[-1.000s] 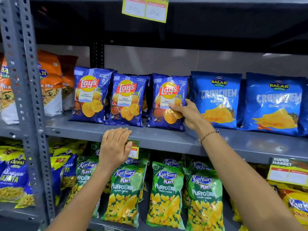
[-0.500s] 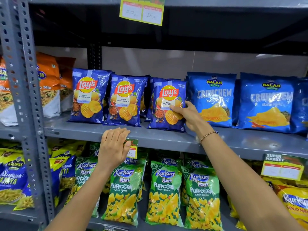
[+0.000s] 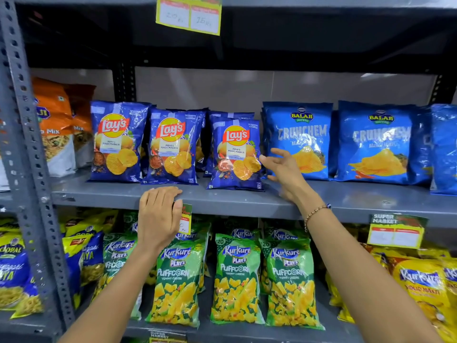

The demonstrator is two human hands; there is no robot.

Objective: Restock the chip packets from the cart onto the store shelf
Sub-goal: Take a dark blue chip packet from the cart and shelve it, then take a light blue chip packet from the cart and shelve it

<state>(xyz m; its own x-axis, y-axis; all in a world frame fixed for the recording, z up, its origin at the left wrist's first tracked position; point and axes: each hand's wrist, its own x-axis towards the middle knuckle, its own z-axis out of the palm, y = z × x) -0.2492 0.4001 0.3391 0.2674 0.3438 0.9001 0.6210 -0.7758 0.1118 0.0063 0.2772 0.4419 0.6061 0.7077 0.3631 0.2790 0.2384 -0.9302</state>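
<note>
Our right hand, fingers spread and released, hovers just beside the rightmost Lay's packet, which stands near the front edge of the shelf. Our left hand rests relaxed on that edge.

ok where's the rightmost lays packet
In the head view the rightmost Lay's packet stands mid-frame on the grey shelf, between another Lay's packet and a Balaji Crunchem packet, the right hand beside it.
</note>
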